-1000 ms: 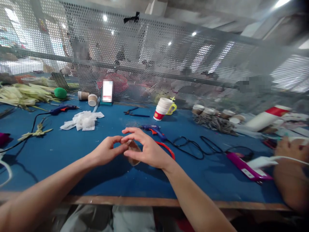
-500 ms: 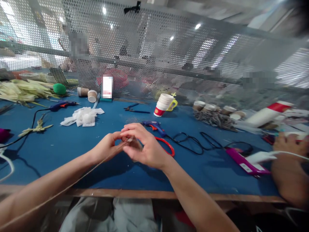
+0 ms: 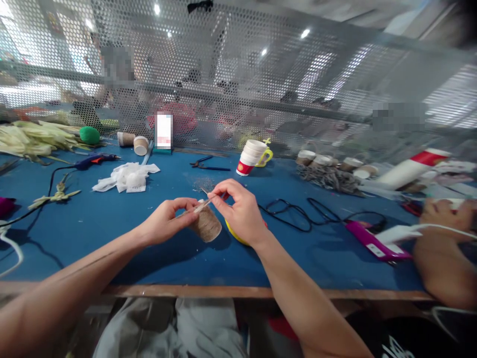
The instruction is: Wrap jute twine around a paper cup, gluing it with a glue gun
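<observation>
A small paper cup wrapped in brown twine (image 3: 206,225) is held tilted over the blue table (image 3: 112,233) between both hands. My left hand (image 3: 167,221) is closed, its thumb and fingers pinching the cup's rim from the left. My right hand (image 3: 240,211) is closed in a pinch on a thin end of twine (image 3: 204,204) that runs onto the cup's top. Part of a yellow ring (image 3: 234,235) peeks out beneath my right hand.
Black cables (image 3: 298,216) and a purple tool (image 3: 370,240) lie to the right, near another person's hand (image 3: 445,216). Stacked paper cups (image 3: 250,157), pliers (image 3: 204,163), a blue glue gun (image 3: 93,160), white gauze (image 3: 126,177) and pale leaves (image 3: 30,139) lie further back. A perforated metal screen (image 3: 238,79) closes the far side.
The twine-wrapped cup has come out into view, tilted between my hands. My right hand has lifted and moved right, pulling a short end of twine taut. The camera has tipped down slightly.
</observation>
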A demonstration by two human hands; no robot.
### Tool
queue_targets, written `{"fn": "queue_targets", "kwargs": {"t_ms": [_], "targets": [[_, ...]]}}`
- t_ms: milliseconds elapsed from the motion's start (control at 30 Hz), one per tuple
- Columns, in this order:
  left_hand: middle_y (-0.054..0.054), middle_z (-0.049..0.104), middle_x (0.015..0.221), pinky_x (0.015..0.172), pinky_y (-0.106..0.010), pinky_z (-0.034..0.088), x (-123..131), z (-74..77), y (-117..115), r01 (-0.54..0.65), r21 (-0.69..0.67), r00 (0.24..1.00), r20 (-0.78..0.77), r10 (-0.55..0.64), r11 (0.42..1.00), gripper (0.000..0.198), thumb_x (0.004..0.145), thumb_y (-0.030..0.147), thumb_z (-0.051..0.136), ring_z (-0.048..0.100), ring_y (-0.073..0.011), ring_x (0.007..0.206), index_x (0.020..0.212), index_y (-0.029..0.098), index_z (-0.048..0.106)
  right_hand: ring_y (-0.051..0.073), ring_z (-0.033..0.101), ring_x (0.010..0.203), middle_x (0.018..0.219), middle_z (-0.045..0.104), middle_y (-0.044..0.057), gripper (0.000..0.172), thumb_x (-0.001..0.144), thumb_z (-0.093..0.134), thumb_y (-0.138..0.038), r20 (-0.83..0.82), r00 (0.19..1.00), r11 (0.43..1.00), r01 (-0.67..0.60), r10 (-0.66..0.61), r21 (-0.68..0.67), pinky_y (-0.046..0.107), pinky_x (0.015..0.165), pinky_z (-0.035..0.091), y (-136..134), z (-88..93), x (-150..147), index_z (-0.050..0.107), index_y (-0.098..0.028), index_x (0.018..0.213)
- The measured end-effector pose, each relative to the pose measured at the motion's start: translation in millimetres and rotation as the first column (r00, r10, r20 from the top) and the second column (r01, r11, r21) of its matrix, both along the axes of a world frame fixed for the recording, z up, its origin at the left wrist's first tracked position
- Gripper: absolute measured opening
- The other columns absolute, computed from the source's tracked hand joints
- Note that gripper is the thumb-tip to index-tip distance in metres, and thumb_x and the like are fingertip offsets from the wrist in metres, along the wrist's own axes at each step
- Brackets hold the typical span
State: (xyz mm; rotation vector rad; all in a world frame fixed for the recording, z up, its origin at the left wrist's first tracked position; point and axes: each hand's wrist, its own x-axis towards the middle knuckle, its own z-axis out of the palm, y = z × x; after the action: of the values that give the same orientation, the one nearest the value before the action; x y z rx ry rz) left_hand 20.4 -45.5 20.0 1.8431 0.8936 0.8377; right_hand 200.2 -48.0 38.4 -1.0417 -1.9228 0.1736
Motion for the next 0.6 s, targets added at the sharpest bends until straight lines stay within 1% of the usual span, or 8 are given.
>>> {"fn": "queue_targets", "kwargs": {"t_ms": [100, 167, 267, 467, 600], "targets": [[-0.009, 0.062, 0.106, 0.087, -0.03, 0.04, -1.4, -1.9, 0.6, 0.017, -0.009, 1.0, 0.022, -0.016, 1.0, 0.022, 0.077, 0.034, 0.05, 0.054, -0.0208, 0.099, 0.069, 0.013, 0.053, 0.013, 0.053, 0.067, 0.071, 0.057, 0.001, 0.01, 0.079, 0.054, -0.024, -0.048, 0.998, 0.995, 0.028, -0.033, -0.101, 0.028, 0.065, 0.044, 3.7, -4.9, 0.0, 0.052, -0.019, 0.07], [-0.01, 0.061, 0.109, 0.091, -0.032, 0.038, -2.1, -3.2, 0.6, 0.043, -0.019, 0.997, 0.058, -0.042, 0.999, 0.023, 0.077, 0.034, 0.051, 0.053, -0.0209, 0.102, 0.068, 0.013, 0.052, 0.013, 0.053, 0.065, 0.07, 0.057, 0.001, 0.011, 0.079, 0.055, -0.027, -0.09, 0.995, 0.986, 0.019, -0.035, -0.168, 0.027, 0.065, 0.045, 5.7, -6.9, -0.1, 0.053, -0.019, 0.071], [-0.011, 0.059, 0.113, 0.094, -0.033, 0.036, -2.8, -4.5, 0.2, 0.065, -0.038, 0.993, 0.097, -0.061, 0.997, 0.023, 0.078, 0.033, 0.051, 0.05, -0.0215, 0.109, 0.065, 0.014, 0.05, 0.012, 0.053, 0.061, 0.067, 0.057, 0.0, 0.013, 0.078, 0.055, -0.029, -0.129, 0.991, 0.968, 0.007, -0.041, -0.253, 0.026, 0.061, 0.044, 6.8, -7.1, 0.3, 0.052, -0.018, 0.071], [-0.014, 0.059, 0.112, 0.093, -0.034, 0.035, -4.2, -6.6, 1.2, 0.069, -0.012, 0.992, 0.11, -0.067, 0.998, 0.023, 0.078, 0.033, 0.052, 0.052, -0.0226, 0.107, 0.065, 0.013, 0.05, 0.01, 0.049, 0.057, 0.064, 0.055, -0.001, 0.018, 0.078, 0.055, -0.032, -0.149, 0.988, 0.95, -0.003, -0.045, -0.312, 0.023, 0.055, 0.042, 6.6, -7.4, 1.1, 0.051, -0.017, 0.069], [-0.013, 0.059, 0.112, 0.091, -0.033, 0.036, -5.1, -6.7, 1.3, 0.093, -0.011, 0.988, 0.124, -0.091, 0.996, 0.023, 0.079, 0.032, 0.051, 0.052, -0.0217, 0.105, 0.067, 0.013, 0.051, 0.011, 0.049, 0.058, 0.065, 0.055, 0.0, 0.017, 0.079, 0.054, -0.033, -0.155, 0.988, 0.936, -0.033, -0.024, -0.352, 0.024, 0.056, 0.042, 9.6, -11.4, 1.1, 0.051, -0.017, 0.071]]}}
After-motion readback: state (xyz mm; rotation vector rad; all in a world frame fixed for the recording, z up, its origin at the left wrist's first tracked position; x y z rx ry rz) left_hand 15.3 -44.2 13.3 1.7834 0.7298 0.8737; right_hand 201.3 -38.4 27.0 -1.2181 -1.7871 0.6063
